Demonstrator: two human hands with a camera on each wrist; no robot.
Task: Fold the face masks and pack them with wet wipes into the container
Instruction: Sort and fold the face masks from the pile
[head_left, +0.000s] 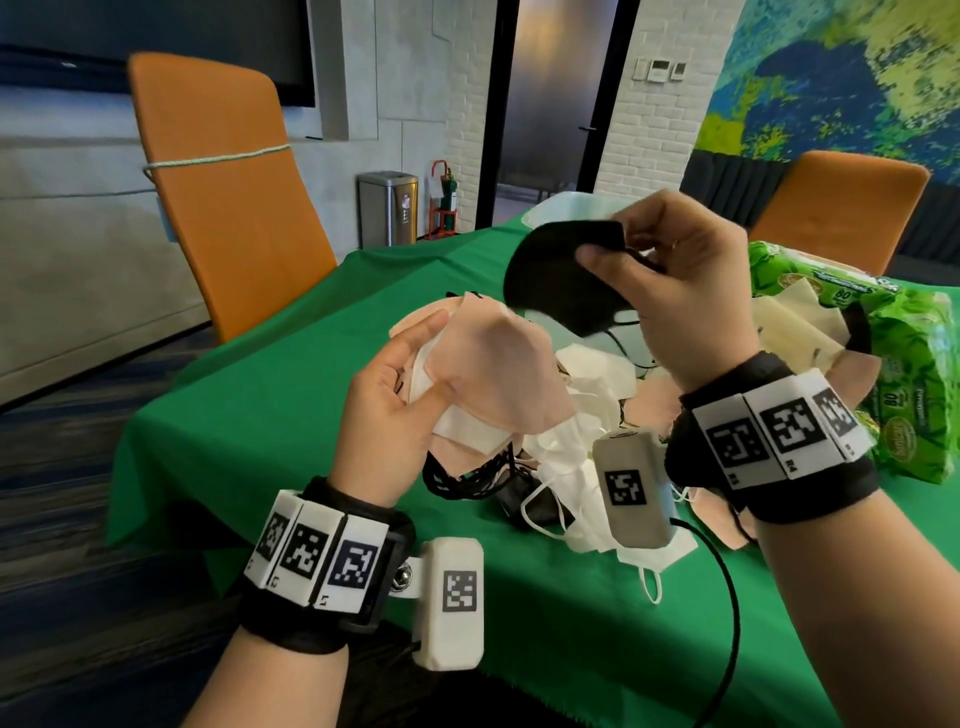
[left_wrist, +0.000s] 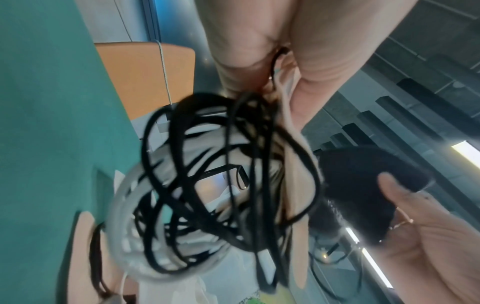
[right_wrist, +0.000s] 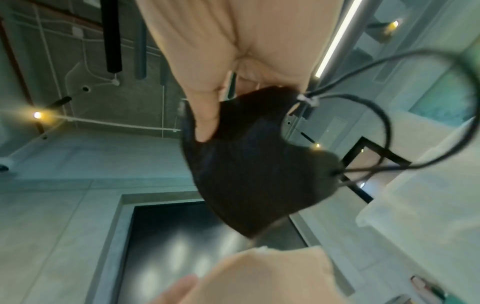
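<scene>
A meeting room with pale brick walls, a dark doorway and two orange chairs frames a tabletop draped in green cloth, seen in the head view. Above it, at centre right of the frame, the right hand pinches a black face mask by its upper corner between thumb and fingers; the mask hangs flat, its long axis slanting down toward the lower right, ear loops dangling. At centre left the left hand curls round a bundle of folded masks, peach on top with white beneath, their black and white ear loops trailing in a tangle below the palm. The black mask hangs just beside and above that bundle, toward the frame's right, so the likely joining move is short and the right hand is the one placed to make it. The white container shows only as a rim at the far edge of the tabletop, directly behind the black mask and nearer the right hand. Below the hands lies a loose heap of unfolded masks, and at the right edge sit green packs of wet wipes. Dangling loops could snag on that heap.
</scene>
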